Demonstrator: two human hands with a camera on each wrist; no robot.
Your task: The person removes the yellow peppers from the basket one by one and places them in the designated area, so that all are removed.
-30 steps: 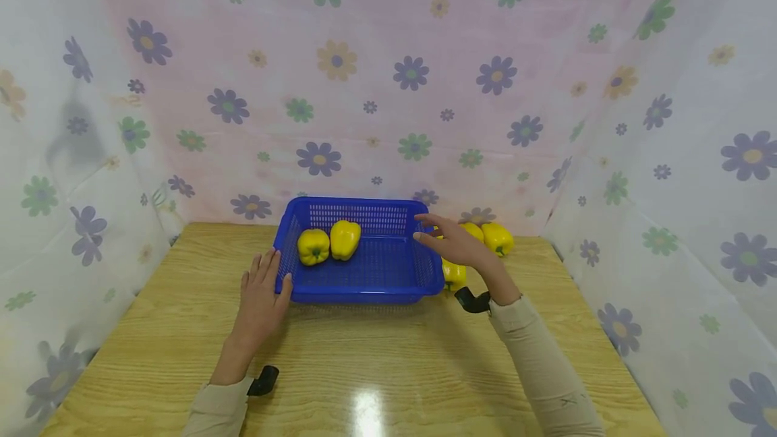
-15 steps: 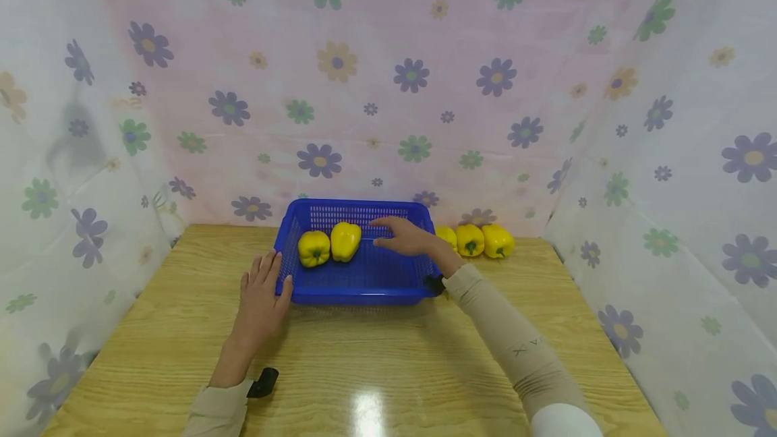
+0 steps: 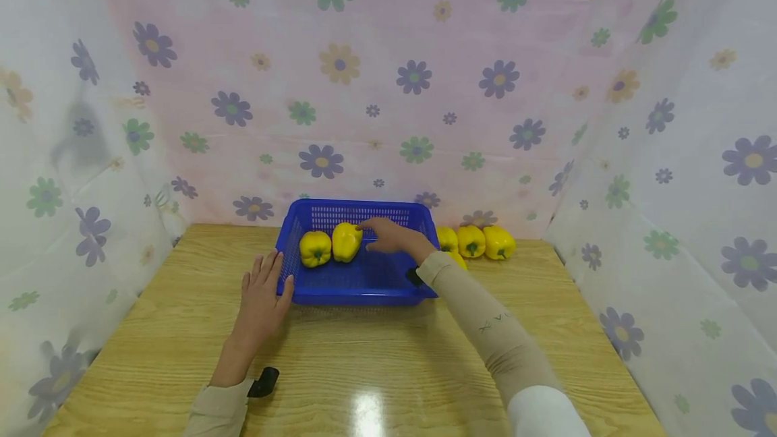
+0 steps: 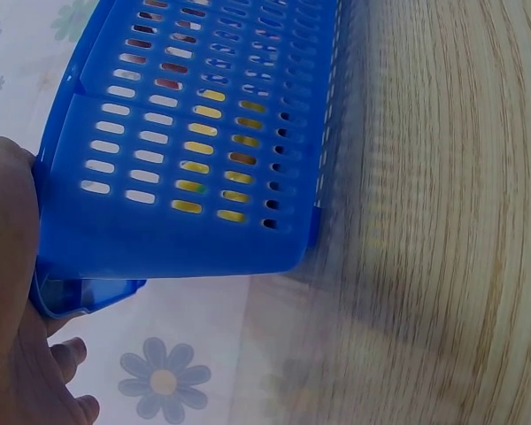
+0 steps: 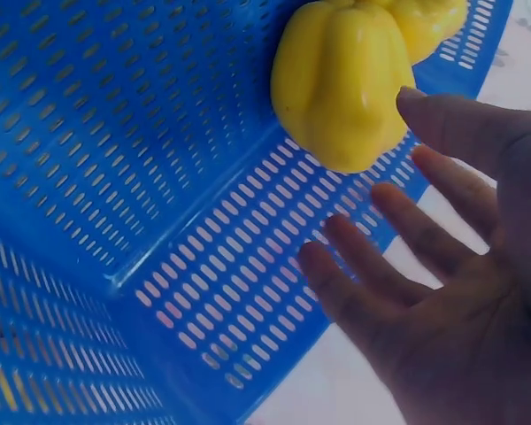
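Your right hand [image 3: 394,236]: fingers spread, empty, just beside yellow pepper [image 3: 346,244], right one of pair inside blue basket [image 3: 358,299]; contact unclear. Your left hand [image 3: 262,302]: fingers straight, on basket's left rim. Apparent step: reach for pepper. Next move calls for curling fingers round it.

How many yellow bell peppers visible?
6: two peppers in the blue perforated plastic basket; three in a row and one nearer, partly hidden, on the wooden table to its right. More may be hidden.
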